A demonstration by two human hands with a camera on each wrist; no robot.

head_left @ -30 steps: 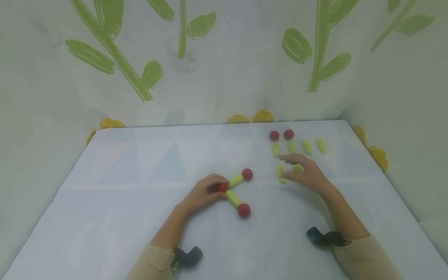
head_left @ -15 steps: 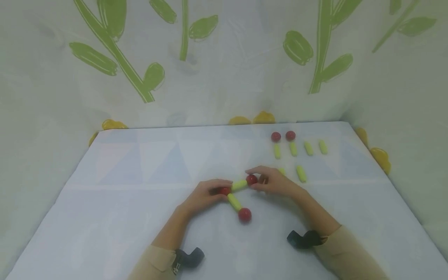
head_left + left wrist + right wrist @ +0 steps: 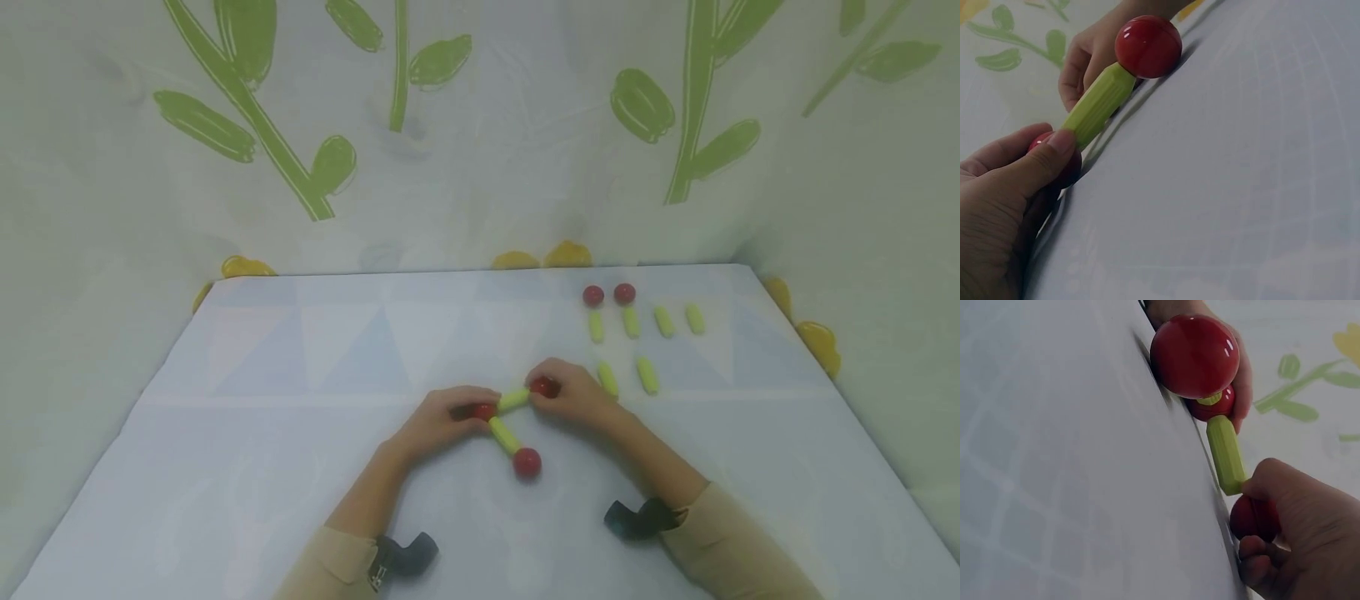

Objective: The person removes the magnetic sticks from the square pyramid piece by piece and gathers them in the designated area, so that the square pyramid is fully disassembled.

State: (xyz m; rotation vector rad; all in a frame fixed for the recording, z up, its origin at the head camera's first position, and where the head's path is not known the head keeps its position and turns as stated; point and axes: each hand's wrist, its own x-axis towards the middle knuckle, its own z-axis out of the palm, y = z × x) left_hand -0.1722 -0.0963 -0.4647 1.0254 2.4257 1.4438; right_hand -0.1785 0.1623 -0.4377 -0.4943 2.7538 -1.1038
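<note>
Left hand (image 3: 441,422) clamps its fingers on the corner ball (image 3: 486,412), right hand (image 3: 576,393) on the far ball (image 3: 542,387), probably steadying the stick (image 3: 513,401) between.

the pale, triangle-patterned surface (image 3: 247,467) carries red balls (image 3: 527,463) and yellow-green rods (image 3: 648,376), some joined, other rods lying apart.

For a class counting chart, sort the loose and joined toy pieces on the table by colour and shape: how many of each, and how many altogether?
Red balls: 5
Yellow-green sticks: 8
Total: 13 pieces
</note>
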